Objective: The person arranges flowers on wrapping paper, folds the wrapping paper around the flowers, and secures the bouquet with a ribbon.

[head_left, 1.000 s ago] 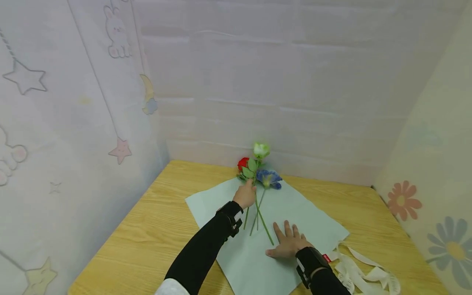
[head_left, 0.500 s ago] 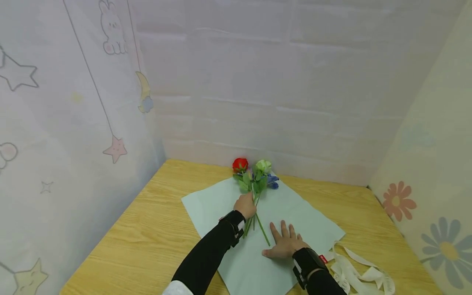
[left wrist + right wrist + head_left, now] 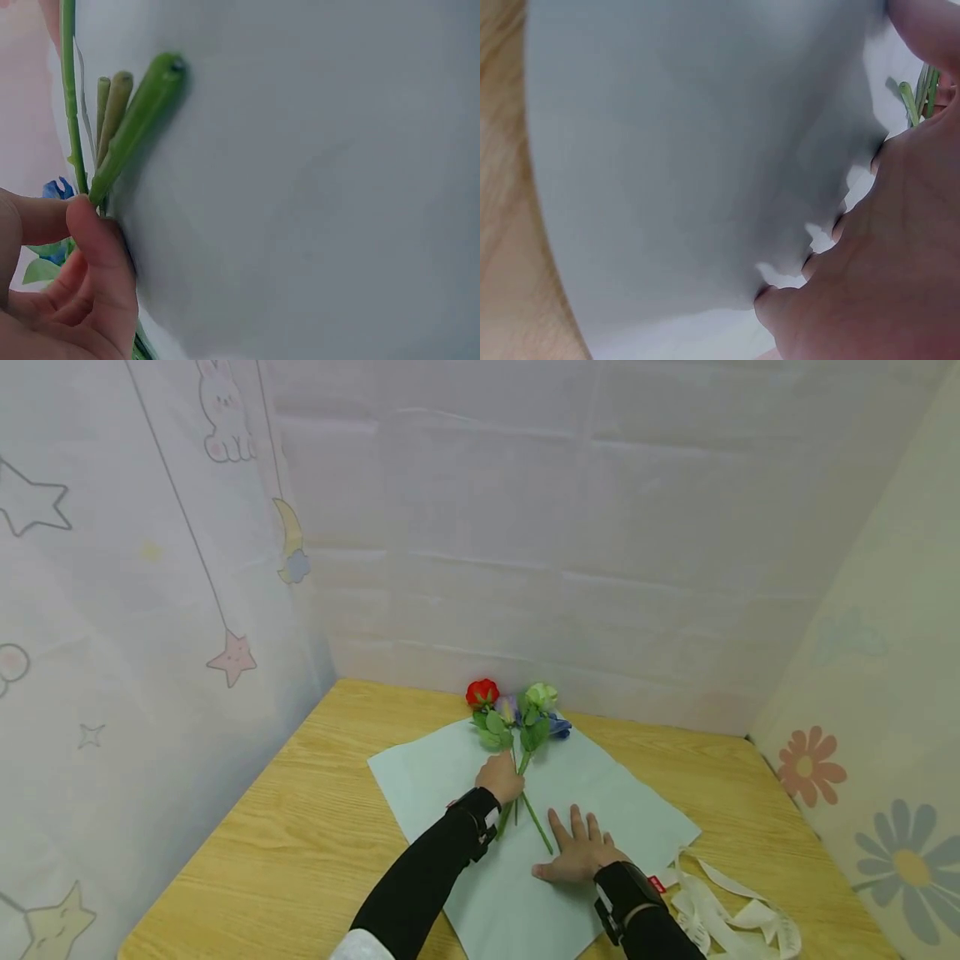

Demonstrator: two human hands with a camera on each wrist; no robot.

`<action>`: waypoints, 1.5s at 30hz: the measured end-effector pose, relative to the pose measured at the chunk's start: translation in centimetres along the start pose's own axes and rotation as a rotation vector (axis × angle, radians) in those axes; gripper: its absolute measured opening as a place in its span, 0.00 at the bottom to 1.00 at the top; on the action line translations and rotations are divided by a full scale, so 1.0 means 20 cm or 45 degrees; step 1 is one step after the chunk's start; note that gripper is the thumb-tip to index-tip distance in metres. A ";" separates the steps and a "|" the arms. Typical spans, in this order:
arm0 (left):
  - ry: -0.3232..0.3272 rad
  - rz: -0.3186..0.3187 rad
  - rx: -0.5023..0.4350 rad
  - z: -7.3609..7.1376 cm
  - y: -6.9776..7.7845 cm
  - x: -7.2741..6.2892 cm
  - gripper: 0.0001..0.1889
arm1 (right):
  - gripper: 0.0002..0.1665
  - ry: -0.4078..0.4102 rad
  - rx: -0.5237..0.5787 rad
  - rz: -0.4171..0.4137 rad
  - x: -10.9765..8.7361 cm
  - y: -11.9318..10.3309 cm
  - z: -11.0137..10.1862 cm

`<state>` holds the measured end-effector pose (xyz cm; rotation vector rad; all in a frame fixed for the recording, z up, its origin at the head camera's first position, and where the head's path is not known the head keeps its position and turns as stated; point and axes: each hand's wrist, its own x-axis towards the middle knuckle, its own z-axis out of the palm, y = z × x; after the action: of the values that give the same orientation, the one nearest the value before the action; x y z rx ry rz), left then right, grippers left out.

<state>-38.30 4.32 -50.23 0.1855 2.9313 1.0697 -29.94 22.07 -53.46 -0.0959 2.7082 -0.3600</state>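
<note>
1. Pale green flower (image 3: 541, 696) has dropped since a second ago: it topped the others then, and now I see it about level with the red rose (image 3: 482, 692).
2. On my feed the hands are apart. The left hand (image 3: 500, 778) pinches the stems (image 3: 136, 127) between thumb and fingers, over the pale paper (image 3: 615, 793).
3. The right hand (image 3: 576, 856) rests on that sheet with fingers spread, near the stem ends, just as it did a second ago.
4. Between rose and pale green bloom I make out a lilac flower (image 3: 507, 708); a blue flower (image 3: 558, 727) shows at the right, partly behind leaves. All the heads lie toward the far edge.
5. The paper sits like a diamond on the desk (image 3: 285, 827), which has a yellow wood grain. A cream ribbon (image 3: 697, 893) lies loosely heaped by its right corner, next to a small red tag (image 3: 657, 884).
6. Around it I have a creased pale back wall (image 3: 465, 510), a left wall (image 3: 142, 668) printed with stars, rabbit and moon, and a cream right wall (image 3: 885, 710) with large flower prints.
</note>
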 end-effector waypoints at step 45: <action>-0.155 0.151 0.073 -0.03 -0.12 -0.03 0.18 | 0.75 0.018 -0.025 -0.023 0.02 0.02 0.00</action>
<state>-38.08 2.02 -51.31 0.4144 2.8745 0.9506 -30.35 22.46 -53.84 -0.1237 2.7271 -0.3409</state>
